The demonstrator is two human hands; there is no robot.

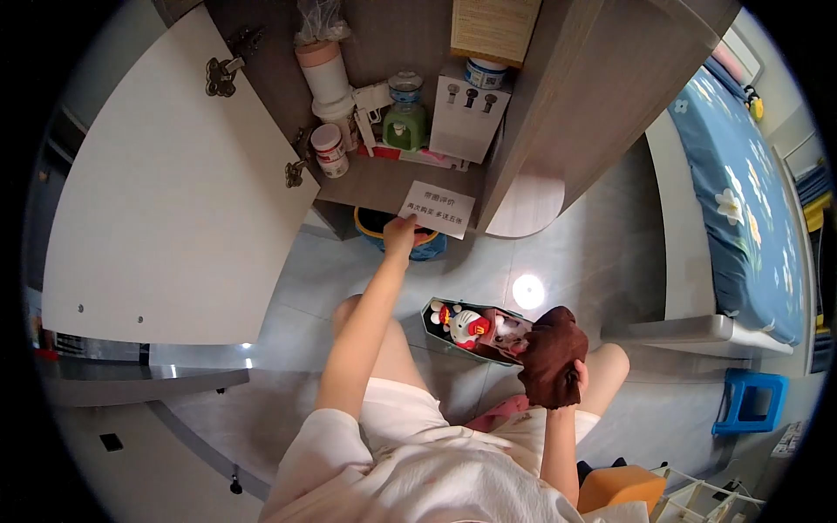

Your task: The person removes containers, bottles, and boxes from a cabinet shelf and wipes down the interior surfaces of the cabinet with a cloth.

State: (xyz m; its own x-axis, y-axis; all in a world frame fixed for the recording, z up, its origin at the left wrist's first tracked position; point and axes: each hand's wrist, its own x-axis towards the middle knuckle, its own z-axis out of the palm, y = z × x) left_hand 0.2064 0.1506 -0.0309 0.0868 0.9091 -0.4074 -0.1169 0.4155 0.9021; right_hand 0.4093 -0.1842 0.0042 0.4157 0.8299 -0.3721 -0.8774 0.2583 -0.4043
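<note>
My left hand (399,234) reaches forward, fingers closed on the lower edge of a white card (443,209) printed with black Chinese characters. The card is held in front of the cabinet shelf, partly over a blue bin (427,251) with a yellow rim. In my right hand (582,380) is a crumpled dark brown cloth (553,353), which covers most of the fingers. Between my legs on the floor stands an open box (462,350) holding a white plush toy (469,326) with red parts and other small items. The cloth overlaps the box's right end.
The cabinet's white door (174,209) stands wide open on the left. Its shelf carries jars (328,148), a green mini water dispenser (404,126) and a white box (471,118). At right are a bed (741,200) and a blue stool (751,401).
</note>
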